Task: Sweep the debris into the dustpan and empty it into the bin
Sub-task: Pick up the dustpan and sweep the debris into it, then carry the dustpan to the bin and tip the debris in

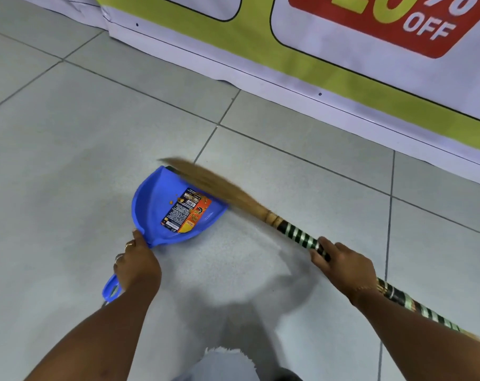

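While the head camera looks down at a grey tiled floor (68, 133), the left hand (136, 264) is wrapped around the neck of a blue dustpan (162, 204), fingers closed on the handle just behind the pan, with the loop end of the handle sticking out behind the wrist. The pan lies flat on the floor, its open lip toward the right. A few orange crumbs (171, 201) sit inside it, next to a printed label (185, 211) stuck to the pan's floor.

The right hand (340, 264) grips the striped handle of a broom (296, 235), fist closed. The straw bristles (203, 178) are blurred and lie across the pan's lip — a stroke into the pan looks to be under way.

Along the far edge runs a banner (329, 45) in green, white and red, reading "OFF".

As a judgement, sweeping is nearly finished: some debris is already in the pan, and no other crumbs show clearly on the tiles, though fine dust would be too small to tell. Emptying is not yet done — no bin is in view.
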A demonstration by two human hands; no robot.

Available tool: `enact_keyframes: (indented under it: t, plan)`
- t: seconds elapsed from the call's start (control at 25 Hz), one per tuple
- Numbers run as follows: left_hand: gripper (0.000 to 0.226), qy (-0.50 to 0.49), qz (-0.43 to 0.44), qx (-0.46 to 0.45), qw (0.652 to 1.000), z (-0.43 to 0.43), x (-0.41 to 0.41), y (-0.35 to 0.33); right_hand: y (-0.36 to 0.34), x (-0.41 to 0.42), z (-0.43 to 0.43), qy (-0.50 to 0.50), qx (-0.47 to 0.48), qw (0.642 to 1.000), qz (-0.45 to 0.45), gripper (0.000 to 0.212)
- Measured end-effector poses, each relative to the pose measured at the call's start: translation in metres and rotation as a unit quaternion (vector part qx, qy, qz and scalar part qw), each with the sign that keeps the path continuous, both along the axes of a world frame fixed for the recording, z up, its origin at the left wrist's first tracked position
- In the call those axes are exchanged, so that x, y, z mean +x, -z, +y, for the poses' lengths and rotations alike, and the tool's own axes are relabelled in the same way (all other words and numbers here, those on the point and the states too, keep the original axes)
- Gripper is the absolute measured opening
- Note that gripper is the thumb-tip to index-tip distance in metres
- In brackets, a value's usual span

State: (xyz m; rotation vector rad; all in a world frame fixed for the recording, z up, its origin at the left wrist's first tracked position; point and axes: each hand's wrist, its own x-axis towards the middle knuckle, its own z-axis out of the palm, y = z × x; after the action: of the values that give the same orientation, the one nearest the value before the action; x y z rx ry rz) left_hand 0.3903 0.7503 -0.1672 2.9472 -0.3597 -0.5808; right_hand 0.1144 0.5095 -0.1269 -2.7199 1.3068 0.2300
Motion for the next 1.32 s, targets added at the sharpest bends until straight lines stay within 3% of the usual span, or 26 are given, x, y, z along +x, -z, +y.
enact_keyframes:
  t: [0.24, 0.44, 0.72, 0.92, 1.08, 1.32]
  plan:
    - [0.047, -0.052, 0.0, -0.119, 0.991, -0.022, -0.031, -0.007, 0.01, 0.019, -0.008, 0.157, 0.083, 0.982, -0.062, 0.042]
    - [0.045, -0.108, 0.04, -0.158, 0.981, -0.064, -0.066, -0.072, -0.029, 0.038, -0.011, 0.17, 0.166, 0.963, -0.13, 0.041]
    - [0.041, -0.06, 0.093, -0.17, 0.979, -0.113, -0.151, -0.252, -0.201, -0.053, -0.002, 0.217, 0.197, 0.947, -0.13, 0.048]
    - [0.035, 0.01, 0.122, -0.176, 0.977, -0.152, -0.231, -0.417, -0.361, -0.144, 0.005, 0.291, 0.248, 0.919, -0.097, 0.048]
    - [0.036, -0.007, 0.154, -0.181, 0.971, -0.184, -0.303, -0.523, -0.461, -0.201, 0.011, 0.356, 0.289, 0.884, -0.092, 0.048]
    - [0.039, 0.116, 0.148, -0.152, 0.97, -0.244, -0.362, -0.582, -0.528, -0.264, -0.02, 0.422, 0.286, 0.853, -0.109, 0.044]
